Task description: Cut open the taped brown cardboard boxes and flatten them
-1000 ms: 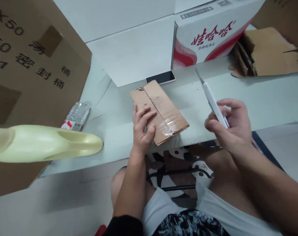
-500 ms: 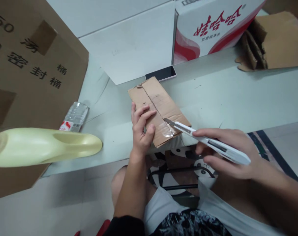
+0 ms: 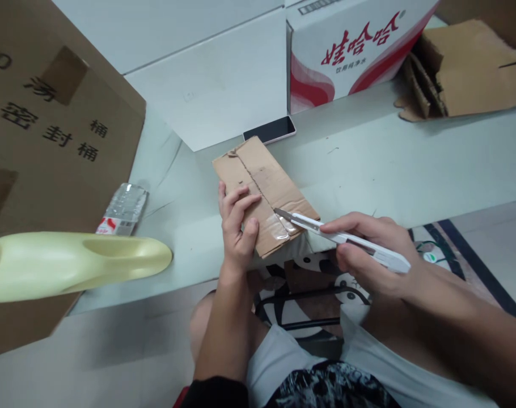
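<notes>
A small folded cardboard box (image 3: pixel 277 178) lies slanted at the table's front edge, with a seam down its middle and clear tape near its lower end. My left hand (image 3: pixel 240 229) holds the box by its left side, fingers and thumb resting over the top face. In my right hand (image 3: pixel 375 249) is a white utility knife (image 3: pixel 311 223), gripped along its handle. Its blade is extended, and the tip meets the seam just above the clear tape. Some right-hand fingers are hidden below the knife.
Behind the box lies a phone (image 3: pixel 270 130) against a white panel (image 3: pixel 224 90). A printed carton (image 3: pixel 355 62) and torn cardboard (image 3: pixel 479 73) stand at the back right. On the left are a large carton (image 3: pixel 71 170), a plastic bottle (image 3: pixel 124 207) and a pale yellow object (image 3: pixel 71 263).
The view has shifted slightly, moving most things left in the picture. My right hand and the knife sit a little closer to the box; the blade tip stays at the seam.
</notes>
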### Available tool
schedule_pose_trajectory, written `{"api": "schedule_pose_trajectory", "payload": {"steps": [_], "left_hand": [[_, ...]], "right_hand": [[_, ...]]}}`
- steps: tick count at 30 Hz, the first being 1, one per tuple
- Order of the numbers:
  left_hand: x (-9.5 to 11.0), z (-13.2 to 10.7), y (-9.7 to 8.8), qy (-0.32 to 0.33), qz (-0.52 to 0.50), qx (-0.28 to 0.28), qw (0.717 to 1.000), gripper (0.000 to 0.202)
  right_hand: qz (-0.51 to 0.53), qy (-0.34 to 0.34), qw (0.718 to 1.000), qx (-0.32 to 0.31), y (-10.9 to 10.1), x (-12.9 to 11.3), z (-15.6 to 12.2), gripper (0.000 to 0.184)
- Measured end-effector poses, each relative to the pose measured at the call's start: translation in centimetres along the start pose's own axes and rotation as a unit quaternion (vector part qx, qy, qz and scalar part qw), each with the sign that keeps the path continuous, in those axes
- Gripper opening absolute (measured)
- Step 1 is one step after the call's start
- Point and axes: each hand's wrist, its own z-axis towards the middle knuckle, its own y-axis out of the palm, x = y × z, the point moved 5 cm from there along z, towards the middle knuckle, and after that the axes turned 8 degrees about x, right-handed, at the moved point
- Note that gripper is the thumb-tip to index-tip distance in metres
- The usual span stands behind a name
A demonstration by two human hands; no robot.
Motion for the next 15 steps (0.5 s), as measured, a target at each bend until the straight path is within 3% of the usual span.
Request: {"api": "schedule_pose_trajectory", "payload": {"steps": [6,11,15], "left_hand": [[-0.1,0.0,0.0,0.001,0.009,0.005,1.0,0.041],[-0.1,-0.1,0.1,0.004,-0.006,0.016,1.0,0.039],[-0.1,-0.1,0.2,0.001,-0.001,0.01,1.0,0.039]], "right_hand": [[-0.045,-0.04,0.998,-0.016,-0.9,-2.2,-0.8,0.019],[-0.086,-0.075,0.991,0.067,-1.9,-2.0,-1.0,0.023],[-0.123,-0.06,0.99,0.01,-0.7,-1.8,-0.2,0.026]]}}
